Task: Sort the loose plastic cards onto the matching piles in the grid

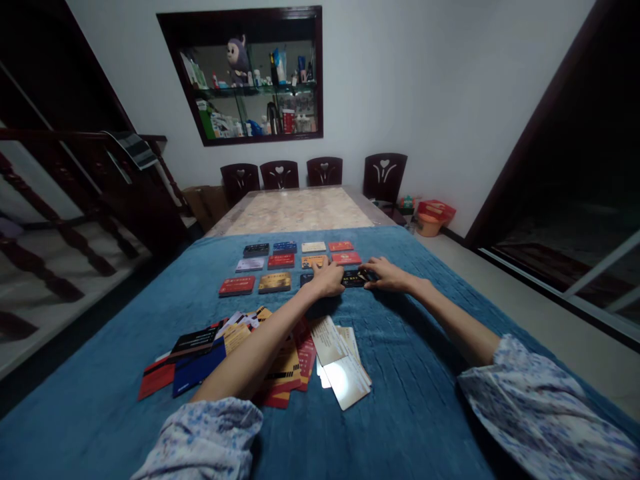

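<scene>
A black card stack (354, 279) with gold print lies in the front row of cards, between my two hands. My left hand (327, 280) has its fingers bent and closed at the stack's left end. Its fingertips come close to the orange card (313, 261) behind, and a dark card (305, 279) shows partly beneath it. My right hand (385, 275) pinches the stack's right end from the side. Behind the black stack lies a pinkish-red card (346, 257). Other neat stacks include a gold card (275, 282) and a red card (237, 286).
Nearer to me, loose cards (200, 343) spread in a heap, partly under my left forearm. Whitish cards (343, 363) overlap beside them. A blue cloth (410, 393) covers the near part of the table (305, 210). Dark chairs (385, 175) stand behind.
</scene>
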A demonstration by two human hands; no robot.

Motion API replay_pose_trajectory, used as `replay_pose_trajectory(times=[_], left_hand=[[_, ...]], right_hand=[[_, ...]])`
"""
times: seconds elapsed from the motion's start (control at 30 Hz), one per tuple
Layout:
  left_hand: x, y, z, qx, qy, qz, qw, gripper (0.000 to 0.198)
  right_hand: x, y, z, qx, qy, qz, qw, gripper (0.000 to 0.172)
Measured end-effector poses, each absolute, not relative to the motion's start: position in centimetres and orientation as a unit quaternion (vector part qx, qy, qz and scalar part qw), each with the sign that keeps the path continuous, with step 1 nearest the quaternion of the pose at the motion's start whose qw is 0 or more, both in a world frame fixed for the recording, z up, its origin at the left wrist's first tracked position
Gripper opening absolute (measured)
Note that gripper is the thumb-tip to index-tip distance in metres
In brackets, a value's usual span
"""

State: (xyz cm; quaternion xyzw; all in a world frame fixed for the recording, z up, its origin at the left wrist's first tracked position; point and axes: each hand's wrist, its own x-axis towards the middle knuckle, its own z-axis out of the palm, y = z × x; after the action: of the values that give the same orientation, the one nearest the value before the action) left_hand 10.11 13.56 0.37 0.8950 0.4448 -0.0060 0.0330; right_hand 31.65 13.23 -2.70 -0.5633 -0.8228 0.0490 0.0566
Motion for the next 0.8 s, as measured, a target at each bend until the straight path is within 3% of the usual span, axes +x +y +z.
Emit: replay_pose_trajectory(times=[0.8], left_hand=[[10.05, 13.5, 0.73, 0.902, 0.43, -0.017, 0.026, 0.028]], right_hand=[[31.53, 14.21, -2.65, -0.543, -0.836, 0.053, 0.057, 0.051]])
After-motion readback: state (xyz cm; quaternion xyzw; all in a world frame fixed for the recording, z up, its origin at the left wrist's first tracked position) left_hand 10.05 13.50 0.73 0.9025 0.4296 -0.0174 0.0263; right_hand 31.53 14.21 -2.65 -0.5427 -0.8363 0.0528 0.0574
